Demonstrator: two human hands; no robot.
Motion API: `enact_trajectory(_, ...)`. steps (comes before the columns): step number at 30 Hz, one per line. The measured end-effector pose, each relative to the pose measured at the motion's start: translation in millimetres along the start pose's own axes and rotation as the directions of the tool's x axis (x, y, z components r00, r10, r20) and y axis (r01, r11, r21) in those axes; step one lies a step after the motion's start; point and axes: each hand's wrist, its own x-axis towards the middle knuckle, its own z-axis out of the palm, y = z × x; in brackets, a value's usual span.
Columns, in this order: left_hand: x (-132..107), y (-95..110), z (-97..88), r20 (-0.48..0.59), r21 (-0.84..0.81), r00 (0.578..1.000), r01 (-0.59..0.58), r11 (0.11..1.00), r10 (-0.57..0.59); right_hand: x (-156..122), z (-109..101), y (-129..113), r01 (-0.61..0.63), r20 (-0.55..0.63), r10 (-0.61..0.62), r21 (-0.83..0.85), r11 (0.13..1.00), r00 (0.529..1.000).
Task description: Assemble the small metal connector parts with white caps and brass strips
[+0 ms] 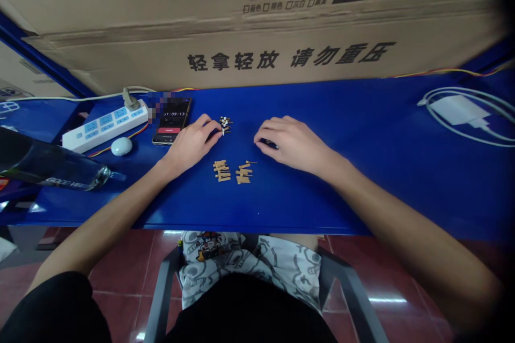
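My left hand [193,142] rests on the blue table [362,171], fingers curled, its fingertips touching a small cluster of tiny white and dark parts [225,124]. My right hand [287,142] lies palm down to the right, fingers curled over a small dark piece [270,143] that is mostly hidden. Between and in front of both hands lie two small piles of tan, pin-like components [221,170] [243,172].
A phone [172,120] showing a timer lies left of my left hand, beside a white power strip [107,126] and a small white oval object [121,146]. A dark bottle [48,166] lies at far left. A white charger with cable [462,110] sits far right. Cardboard boxes [257,27] wall the back.
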Motion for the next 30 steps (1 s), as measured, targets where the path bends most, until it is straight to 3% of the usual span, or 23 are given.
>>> enact_trajectory(13, -8.3, 16.5, -0.8, 0.09, -0.115, 0.978, -0.179, 0.977, 0.19, 4.6, 10.8, -14.3, -0.001, -0.018, 0.003, 0.073, 0.997, 1.0)
enact_trajectory(23, -10.3, 25.6, -1.6, 0.079, 0.029, 0.959, -0.275, 0.961, 0.272, 9.3, 20.5, -19.2, -0.052, 0.009, 0.051, 0.159, 0.986, 0.999)
enact_trajectory(30, -11.1, 25.6, 1.0, 0.064, -0.004, 0.966, -0.252, 0.968, 0.252, 10.4, 20.4, -20.6, -0.073, 0.002, 0.074, 0.202, 0.977, 0.997)
